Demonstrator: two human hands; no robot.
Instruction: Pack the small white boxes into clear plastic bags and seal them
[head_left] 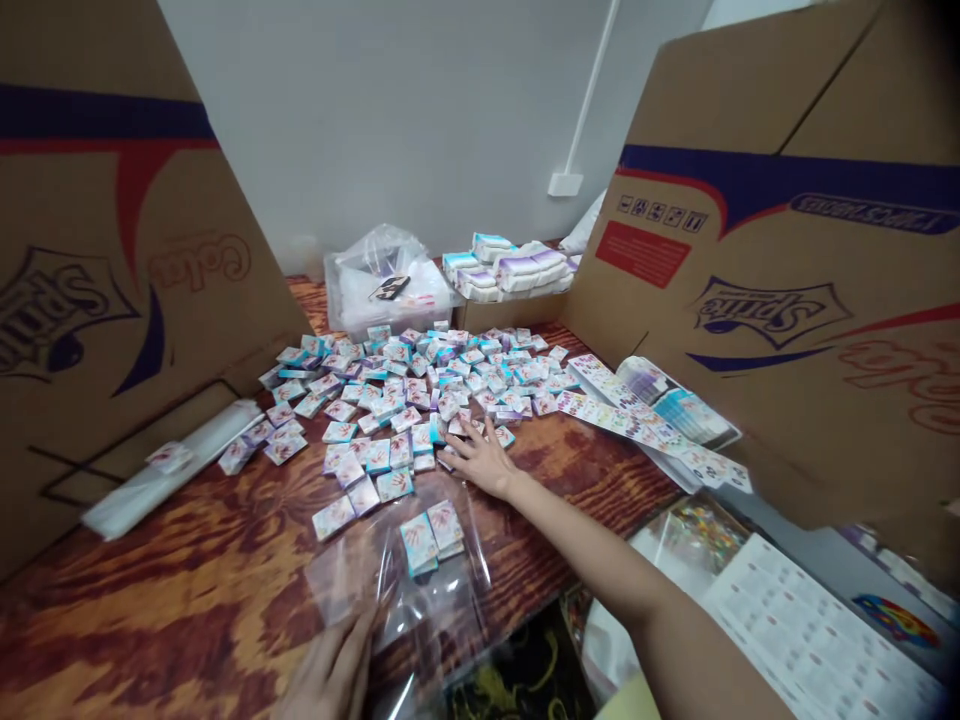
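Note:
A large pile of small white, blue and purple boxes (pixel 390 405) with a hand-like print covers the middle of the wooden table. At its near right edge my right hand (pixel 484 460) reaches in, fingers spread and touching boxes. Closer to me lies a clear plastic bag (pixel 442 610). Two short stacks of the boxes (pixel 433 535) sit side by side at the bag's far end; whether they are inside it I cannot tell. My left hand (pixel 334 660) rests at the bag's left side with its fingers stretched out, slightly blurred and partly cut off by the frame.
Tall cardboard boxes stand at left (pixel 142 220) and right (pixel 765 260). Behind the pile are a plastic tub (pixel 345 285) and a carton (pixel 510 312) of wrapped packs. Sticker strips (pixel 637 425) lie right, printed sheets (pixel 802 620) lower right, folded clear plastic (pixel 172 480) left.

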